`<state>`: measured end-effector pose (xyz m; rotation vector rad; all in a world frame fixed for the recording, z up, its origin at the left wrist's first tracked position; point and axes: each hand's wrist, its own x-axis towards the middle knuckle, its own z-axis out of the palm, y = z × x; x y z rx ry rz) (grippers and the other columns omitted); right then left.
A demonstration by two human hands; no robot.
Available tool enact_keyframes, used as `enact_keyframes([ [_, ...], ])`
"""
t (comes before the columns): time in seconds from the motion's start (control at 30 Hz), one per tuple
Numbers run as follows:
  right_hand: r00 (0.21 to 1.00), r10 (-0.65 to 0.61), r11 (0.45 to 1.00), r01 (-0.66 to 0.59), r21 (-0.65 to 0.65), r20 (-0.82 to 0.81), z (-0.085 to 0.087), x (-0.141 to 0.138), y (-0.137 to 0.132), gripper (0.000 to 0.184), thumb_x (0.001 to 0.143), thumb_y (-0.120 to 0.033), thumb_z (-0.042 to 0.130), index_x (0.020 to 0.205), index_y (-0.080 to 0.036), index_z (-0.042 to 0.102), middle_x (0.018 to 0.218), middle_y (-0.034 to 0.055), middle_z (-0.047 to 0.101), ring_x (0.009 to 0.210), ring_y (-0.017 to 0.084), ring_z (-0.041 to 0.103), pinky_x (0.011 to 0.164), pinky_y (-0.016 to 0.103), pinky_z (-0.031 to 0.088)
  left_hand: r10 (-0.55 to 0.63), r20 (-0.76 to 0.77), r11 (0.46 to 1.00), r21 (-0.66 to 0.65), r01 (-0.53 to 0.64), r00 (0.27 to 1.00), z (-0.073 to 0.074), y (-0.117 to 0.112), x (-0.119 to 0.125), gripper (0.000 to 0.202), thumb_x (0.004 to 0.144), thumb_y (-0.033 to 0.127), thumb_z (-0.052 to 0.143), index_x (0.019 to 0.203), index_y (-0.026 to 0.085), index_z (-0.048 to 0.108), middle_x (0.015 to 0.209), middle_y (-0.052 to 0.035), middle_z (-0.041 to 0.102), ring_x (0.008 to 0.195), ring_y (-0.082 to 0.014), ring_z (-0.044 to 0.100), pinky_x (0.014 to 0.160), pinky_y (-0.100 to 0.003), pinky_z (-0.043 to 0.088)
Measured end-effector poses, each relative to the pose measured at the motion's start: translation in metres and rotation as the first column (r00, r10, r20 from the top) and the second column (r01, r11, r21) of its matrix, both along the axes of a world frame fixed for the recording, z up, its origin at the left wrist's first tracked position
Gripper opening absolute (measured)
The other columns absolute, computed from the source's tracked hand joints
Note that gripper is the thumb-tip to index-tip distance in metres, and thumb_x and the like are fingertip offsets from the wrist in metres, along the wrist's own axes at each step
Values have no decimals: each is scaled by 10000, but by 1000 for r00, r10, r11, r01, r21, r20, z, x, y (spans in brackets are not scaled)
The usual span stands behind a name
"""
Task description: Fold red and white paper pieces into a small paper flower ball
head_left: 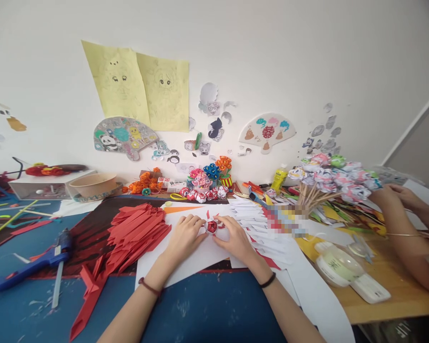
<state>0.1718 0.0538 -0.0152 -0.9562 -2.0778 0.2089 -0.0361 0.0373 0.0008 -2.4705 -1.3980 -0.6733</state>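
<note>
Between my two hands sits a small red-and-white folded paper ball (212, 226), with a red strip end sticking up from it. My left hand (186, 237) pinches it from the left side, thumb and fingertips against it. From the right, my right hand (235, 239) closes on it with thumb and forefinger. Both hands are just above white paper sheets (157, 267). A thick pile of folded red paper strips (137, 233) lies left of my left hand. Folded white paper strips (259, 228) spread out right of my right hand.
A blue glue gun (50, 259) lies at left. Finished red-and-white paper balls (210, 194) line the back. At right stand a bunch of paper flowers on sticks (329, 178) and a clear plastic bottle (338, 267). Another person's arm (407, 233) reaches in at far right.
</note>
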Motion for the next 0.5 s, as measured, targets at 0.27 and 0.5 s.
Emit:
enact_keyframes([
  [0.27, 999, -44, 998, 44, -35, -14, 1, -1, 0, 375, 885, -355, 666, 1236, -245, 595, 1137, 78, 677, 1071, 265, 623, 930, 415, 508, -24, -83, 999, 44, 28, 996, 1, -7, 13, 314, 988, 327, 464, 1257, 171, 509, 1178, -112, 617, 1015, -265, 562, 843, -398, 399],
  [0.5, 993, -79, 995, 74, -61, -91, -4, 1, 6, 386, 879, -339, 666, 1245, -235, 603, 1114, 74, 683, 1057, 251, 637, 928, 385, 509, -12, -124, 997, 68, 21, 992, 13, -18, 14, 337, 1012, 427, 363, 1009, 163, 573, 998, -107, 637, 899, -255, 600, 766, -376, 431],
])
